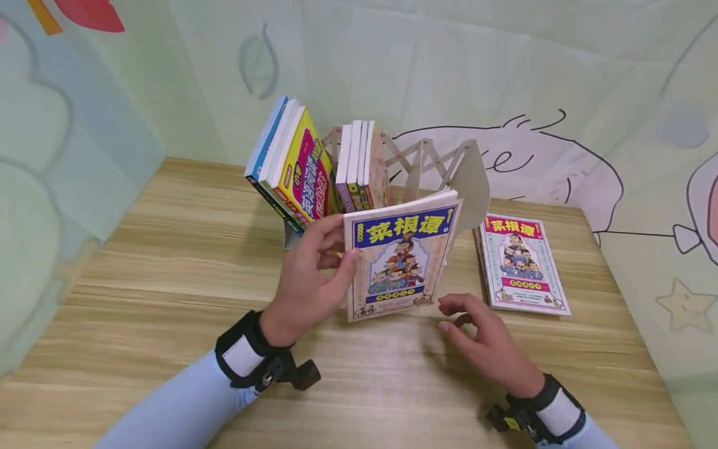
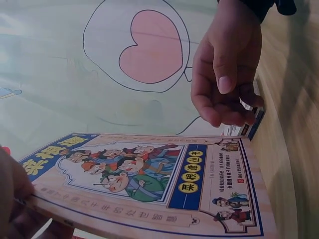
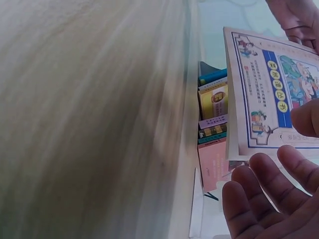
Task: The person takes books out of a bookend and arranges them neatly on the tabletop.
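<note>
My left hand (image 1: 311, 280) grips a thin paperback book (image 1: 401, 265) by its left edge, thumb on the front cover and fingers behind. The cover has a blue title band with yellow characters and a group of cartoon figures. It stands nearly upright just above or on the table; which, I cannot tell. My right hand (image 1: 488, 343) is beside the book's lower right corner, fingers loosely bent and holding nothing. In the right wrist view, the fingers (image 3: 269, 174) spread close to the book's edge. Behind the book is a folding metal bookend rack (image 1: 471, 178), partly hidden.
Leaning in the rack's left part are thick books (image 1: 305, 174), the front one yellow and pink. Thinner books (image 1: 359, 162) stand upright to their right. A small stack topped by a pink-banded book (image 1: 518, 265) lies flat at the right on the wooden table (image 1: 168, 299).
</note>
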{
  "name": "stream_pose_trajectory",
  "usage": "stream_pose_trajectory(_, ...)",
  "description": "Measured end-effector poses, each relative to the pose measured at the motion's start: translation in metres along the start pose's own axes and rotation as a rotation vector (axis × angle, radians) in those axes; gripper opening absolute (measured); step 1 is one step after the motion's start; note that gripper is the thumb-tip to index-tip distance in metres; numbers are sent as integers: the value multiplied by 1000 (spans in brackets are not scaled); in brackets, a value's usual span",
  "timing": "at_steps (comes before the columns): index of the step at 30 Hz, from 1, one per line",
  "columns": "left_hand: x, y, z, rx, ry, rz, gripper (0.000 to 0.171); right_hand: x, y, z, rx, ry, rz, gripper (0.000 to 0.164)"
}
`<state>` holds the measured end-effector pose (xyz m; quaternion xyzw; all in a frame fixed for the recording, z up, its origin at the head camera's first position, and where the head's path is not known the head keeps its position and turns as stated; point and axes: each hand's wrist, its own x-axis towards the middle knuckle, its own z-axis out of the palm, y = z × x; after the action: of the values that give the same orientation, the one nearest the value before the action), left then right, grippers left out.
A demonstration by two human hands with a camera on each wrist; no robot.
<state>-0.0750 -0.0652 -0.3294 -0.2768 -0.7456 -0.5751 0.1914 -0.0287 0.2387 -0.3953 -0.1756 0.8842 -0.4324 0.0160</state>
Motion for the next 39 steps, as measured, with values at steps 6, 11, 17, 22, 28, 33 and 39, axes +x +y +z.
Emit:
stream_pose_trajectory(6,-3,3,1,-84,-19,-21,47,3,-4,-2,15,2,14,36)
stream_pose_trajectory(11,-6,4,4,-154,-54,-69,47,3,-5,-2,27,34,6,34)
stream_pose_trajectory(17,-10,7,7,-180,-108,-147,47,5,-5,-2,62,67,39,39)
stream_pose_trajectory(22,-12,8,9,-191,-166,-161,47,5,-5,-4,99,-11,72,63)
stream_pose_trajectory(28,-13,10,11,-187,-191,-170,47,3,-8,-4,205,-106,87,67)
stream_pose_trajectory(33,-14,8,10,-191,-188,-192,46,3,-8,-1,241,-59,83,49)
stream_pose_trajectory(39,-17,5,11,-164,-181,-206,46,4,-9,0,187,-6,78,28)
